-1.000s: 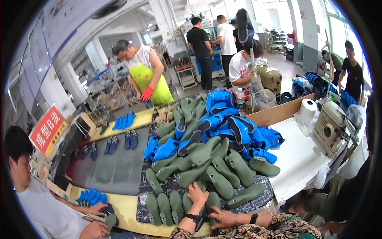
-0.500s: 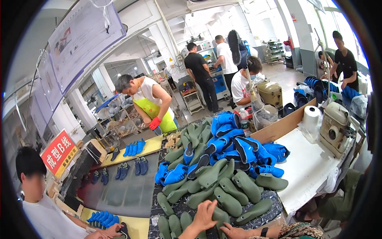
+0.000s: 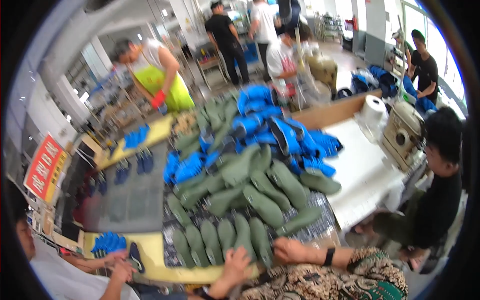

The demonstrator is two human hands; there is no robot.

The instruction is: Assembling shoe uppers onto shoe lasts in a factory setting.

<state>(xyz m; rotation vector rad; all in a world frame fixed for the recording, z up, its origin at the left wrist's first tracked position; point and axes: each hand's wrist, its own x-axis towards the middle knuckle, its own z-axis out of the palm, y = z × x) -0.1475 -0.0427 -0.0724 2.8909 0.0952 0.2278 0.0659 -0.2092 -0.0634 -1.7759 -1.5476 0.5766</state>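
Several dark green shoe lasts stand side by side in a row along the near edge of the dark patterned table top. My left hand [image 3: 237, 266] is at the near end of a shoe last [image 3: 243, 236], fingers spread and touching it or just above it. Close by on the right, my right hand [image 3: 289, 250] is beside the rightmost shoe last [image 3: 260, 239] of the row. Its fingers look bent, but blur hides whether they hold anything. Behind the row lies a heap of loose lasts [image 3: 261, 204], with blue shoe uppers [image 3: 280, 131] piled beyond them.
At left, a grey conveyor belt [image 3: 134, 197] carries dark shoes between yellow boards. A co-worker's hands [image 3: 120, 265] are near blue shoes [image 3: 108, 242]. On the right stands a white table [image 3: 362, 170] with a thread cone [image 3: 374, 107] and a machine [image 3: 401, 134]; a person in black sits beside it.
The view has swung right and down. My left hand has loosened from a last, which now lines up with the row. My right hand has stayed close by.
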